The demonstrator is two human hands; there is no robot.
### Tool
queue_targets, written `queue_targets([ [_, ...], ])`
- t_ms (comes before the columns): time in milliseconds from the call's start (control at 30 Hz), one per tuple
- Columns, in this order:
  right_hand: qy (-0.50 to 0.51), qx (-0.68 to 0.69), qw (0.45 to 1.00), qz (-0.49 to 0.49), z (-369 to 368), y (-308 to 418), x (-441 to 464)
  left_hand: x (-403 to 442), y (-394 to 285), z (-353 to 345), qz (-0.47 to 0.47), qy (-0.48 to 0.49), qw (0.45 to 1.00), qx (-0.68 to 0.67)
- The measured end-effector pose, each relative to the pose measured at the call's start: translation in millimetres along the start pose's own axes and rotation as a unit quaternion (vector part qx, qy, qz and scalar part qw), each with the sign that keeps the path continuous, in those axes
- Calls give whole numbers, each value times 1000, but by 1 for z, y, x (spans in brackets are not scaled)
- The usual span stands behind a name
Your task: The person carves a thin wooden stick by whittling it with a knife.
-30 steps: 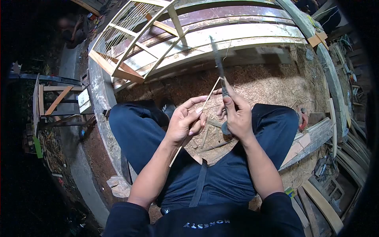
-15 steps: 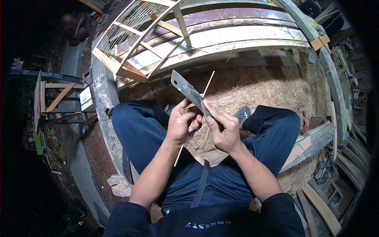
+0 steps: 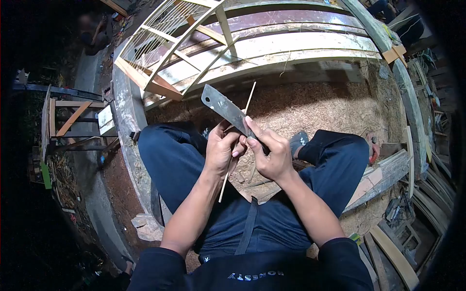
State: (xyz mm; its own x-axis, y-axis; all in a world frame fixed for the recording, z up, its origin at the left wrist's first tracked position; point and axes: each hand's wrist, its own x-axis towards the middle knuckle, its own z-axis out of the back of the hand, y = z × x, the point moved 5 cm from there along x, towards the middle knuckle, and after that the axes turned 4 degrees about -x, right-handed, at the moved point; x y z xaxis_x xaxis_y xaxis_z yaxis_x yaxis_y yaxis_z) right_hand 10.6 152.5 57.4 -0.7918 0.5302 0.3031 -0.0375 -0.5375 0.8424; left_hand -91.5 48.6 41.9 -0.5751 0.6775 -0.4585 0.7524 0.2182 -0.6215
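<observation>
A thin pale wooden strip (image 3: 250,98) runs steeply between my hands, its lower end showing below my left wrist. My left hand (image 3: 222,151) is closed round this strip. In my right hand (image 3: 270,151) is a flat grey metal blade (image 3: 223,107) with a hole near its tip, pointing up and to the left. The blade lies across the strip just above my left fingers. My right thumb and fingers wrap its lower end, so the handle is mostly hidden.
A slatted wooden frame (image 3: 182,57) stands on the pale plank (image 3: 301,44) ahead. Wood shavings (image 3: 315,106) cover the ground between my legs and the plank. Wooden beams (image 3: 410,92) flank me. Strips and offcuts (image 3: 395,252) lie at lower right. A person (image 3: 93,39) sits far left.
The blade, upright and away to the right a second ago, has swung left and down across the strip. My right hand has moved left, close to my left hand. The strip stands slightly steeper.
</observation>
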Motion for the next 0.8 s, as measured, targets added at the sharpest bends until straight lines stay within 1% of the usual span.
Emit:
queue_targets([
  [67, 30, -24, 999, -20, -1, 1, 1, 0, 0, 0, -4, -3, 1000, -2],
  [100, 29, -24, 999, -20, -3, -3, 4, 0, 1, 1, 1, 7, 1000, 7],
  [167, -65, -5, 998, -1, 2, -14, 12, -5, 7, -1, 6, 23, 999, 31],
  [200, -65, -7, 998, -2, 5, -14, 14, -8, 8, -4, 13, 27, 999, 34],
  [300, 2, -24, 1000, -8, 4, -13, 8, -2, 7, 0, 10, 4, 999, 31],
  [333, 2, -24, 1000, -5, 2, -11, 3, 1, 2, 1, 8, 2, 1000, 19],
  [400, 0, 31, 999, -12, -4, -7, -5, 0, -2, -1, 11, 6, 1000, 26],
  [433, -35, 26, 999, 7, 0, -9, 0, -3, 3, -2, 22, -1, 1000, 22],
  [467, -33, 27, 999, 6, 2, -11, 4, -5, 9, -4, 35, -6, 999, 18],
  [500, -31, 21, 999, -13, 6, -12, 9, -7, 12, -8, 39, 17, 999, 1],
  [533, -29, 13, 999, -32, 11, -12, 11, -6, 12, -5, 42, 17, 999, 1],
  [567, 41, 1, 996, -85, 9, -11, 6, -1, 11, 0, 39, 22, 999, 0],
  [600, 42, 0, 996, -84, 5, -12, 0, 4, 9, 2, 34, 27, 999, -2],
  [633, 3, 23, 999, -23, -1, -10, -4, 3, 3, -6, 26, 26, 999, -31],
  [667, -35, 49, 997, 39, -3, -6, -8, 4, 4, -5, 23, 24, 999, -32],
  [700, 15, 44, 998, -45, 1, -4, -7, 4, 6, -4, 31, 30, 999, 3],
  [733, 16, 47, 998, -45, 1, -6, -3, 4, 10, -5, 41, 37, 998, 39],
  [767, -10, 50, 997, -59, 4, -11, 3, 1, 16, -8, 56, 36, 998, 1],
  [800, -36, 51, 995, -73, 8, -16, 7, -2, 17, -14, 58, 24, 998, -2],
])
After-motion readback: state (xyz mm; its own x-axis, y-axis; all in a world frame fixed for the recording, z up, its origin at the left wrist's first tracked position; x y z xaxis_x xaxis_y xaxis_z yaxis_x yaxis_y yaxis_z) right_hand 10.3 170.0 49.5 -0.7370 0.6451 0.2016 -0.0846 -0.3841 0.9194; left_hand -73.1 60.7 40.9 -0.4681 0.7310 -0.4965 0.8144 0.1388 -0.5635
